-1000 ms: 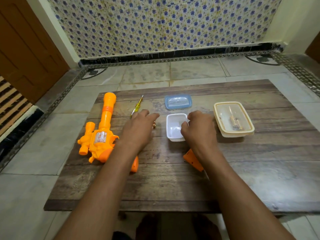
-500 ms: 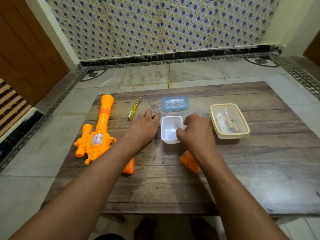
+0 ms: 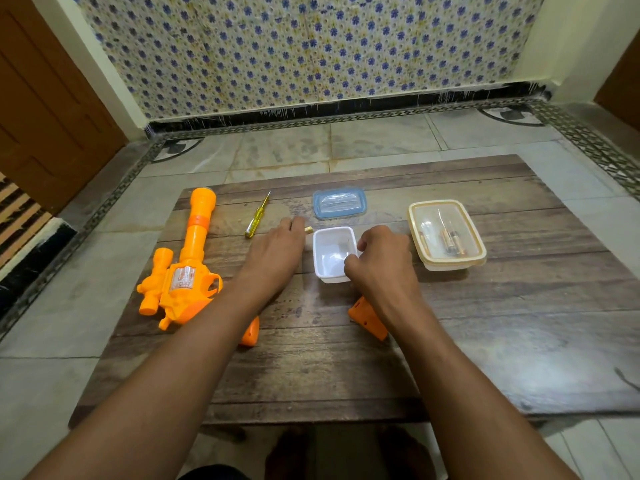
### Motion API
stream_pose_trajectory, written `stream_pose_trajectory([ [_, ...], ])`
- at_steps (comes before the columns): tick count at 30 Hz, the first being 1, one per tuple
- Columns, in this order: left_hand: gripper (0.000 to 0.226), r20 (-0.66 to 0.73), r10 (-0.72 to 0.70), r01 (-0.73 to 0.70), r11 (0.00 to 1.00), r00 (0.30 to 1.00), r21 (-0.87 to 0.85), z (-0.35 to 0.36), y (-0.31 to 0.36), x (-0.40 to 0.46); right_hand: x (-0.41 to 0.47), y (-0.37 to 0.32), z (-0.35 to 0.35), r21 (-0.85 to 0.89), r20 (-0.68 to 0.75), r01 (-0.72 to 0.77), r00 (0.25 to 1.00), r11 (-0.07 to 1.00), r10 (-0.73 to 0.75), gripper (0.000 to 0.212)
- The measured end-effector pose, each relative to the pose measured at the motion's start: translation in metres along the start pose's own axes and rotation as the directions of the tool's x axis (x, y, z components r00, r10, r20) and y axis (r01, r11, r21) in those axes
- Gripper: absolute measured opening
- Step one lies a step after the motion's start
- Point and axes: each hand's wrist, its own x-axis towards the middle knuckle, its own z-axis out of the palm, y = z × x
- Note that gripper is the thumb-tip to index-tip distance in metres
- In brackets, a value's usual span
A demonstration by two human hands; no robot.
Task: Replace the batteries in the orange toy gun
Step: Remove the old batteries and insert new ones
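Judging the orange toy gun [image 3: 183, 271], left: light, stiff, slippery plastic, best gripped mid-body. Left hand [image 3: 277, 252] flat, relaxed; right hand [image 3: 382, 263] curled, contents unclear.

Wooden table [image 3: 519, 341] carries toy gun [image 3: 183, 271], screwdriver [image 3: 257, 216], blue lid [image 3: 339, 203], 2 containers [image 3: 334, 254]

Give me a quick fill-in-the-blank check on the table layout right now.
1. The yellow screwdriver lies between the orange toy gun and the ____ lid.
2. The batteries sit in the lidded ____ container.
3. The right hand touches the open ____ container.

Missing: blue; cream; white
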Motion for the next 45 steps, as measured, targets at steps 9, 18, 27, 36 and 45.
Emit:
stream_pose_trajectory([
  [9,0.011,-0.183,0.197,-0.257,0.873,0.963,-0.414,-0.021,0.014,-0.001,0.0,-0.001,0.003,0.022,0.02,0.014,1.0,1.0,-0.014,0.036],
  [18,0.035,-0.001,0.426,-0.418,0.887,0.905,-0.199,-0.02,0.02,0.01,0.005,0.004,0.007,0.021,0.017,0.037,0.999,0.999,-0.037,0.024],
  [27,0.034,-0.083,0.293,-0.3,0.855,0.952,-0.423,-0.023,0.025,0.005,0.009,0.01,0.01,0.023,0.036,0.027,0.999,0.999,-0.028,0.023],
  [36,0.036,-0.169,0.232,-0.28,0.88,0.958,-0.384,-0.023,0.028,0.001,0.007,0.01,0.007,0.037,0.038,0.025,0.999,0.999,-0.026,0.023],
  [45,0.022,-0.283,0.135,-0.251,0.868,0.95,-0.429,-0.018,0.037,0.0,0.007,0.008,0.008,0.034,0.049,0.009,0.999,0.999,-0.01,0.013],
])
